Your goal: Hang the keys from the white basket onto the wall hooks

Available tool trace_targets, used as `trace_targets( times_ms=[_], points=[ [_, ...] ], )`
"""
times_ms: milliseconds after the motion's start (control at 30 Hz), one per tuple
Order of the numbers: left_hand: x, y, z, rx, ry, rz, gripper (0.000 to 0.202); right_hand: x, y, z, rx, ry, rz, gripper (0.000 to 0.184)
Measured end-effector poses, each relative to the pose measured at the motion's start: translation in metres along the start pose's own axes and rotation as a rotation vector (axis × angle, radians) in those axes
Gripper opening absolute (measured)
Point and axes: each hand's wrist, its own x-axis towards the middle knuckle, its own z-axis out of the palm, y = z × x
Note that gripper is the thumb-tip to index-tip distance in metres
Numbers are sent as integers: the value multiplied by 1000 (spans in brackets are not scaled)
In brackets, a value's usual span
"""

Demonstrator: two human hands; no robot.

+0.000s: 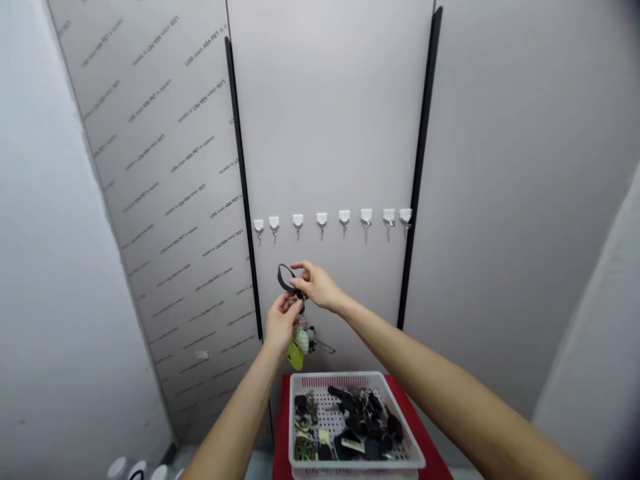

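Note:
A key bunch [301, 340] with a yellow-green tag and a black strap loop [285, 277] hangs between both hands in front of a grey panel. My right hand [317, 285] pinches the top of the black loop. Just below it, my left hand [281, 323] is closed around the bunch where the keys dangle. Above them a row of several white adhesive hooks [321, 221] runs across the panel, all bare. A white perforated basket [355, 427] below holds several more dark key bunches and tags.
The basket stands on a red surface [281, 427]. Black vertical strips [423, 153] edge the middle panel. A panel covered with printed protective film [165, 180] leans at the left. White round objects [137, 470] lie on the floor at the bottom left.

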Motion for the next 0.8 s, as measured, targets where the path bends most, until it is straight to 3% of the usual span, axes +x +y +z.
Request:
trace_targets(
  times_ms=[267,433,600,800],
  points=[
    [50,35,-34,-15,179,98,38,70,-18,43,96,244,-17,18],
    [78,48,-46,29,223,128,38,101,-25,58,25,351,-14,19],
    [97,43,-53,81,231,115,34,116,-19,65,-94,381,63,20],
    [111,20,-57,192,211,79,26,116,2,71,-224,393,125,19]
  ],
)
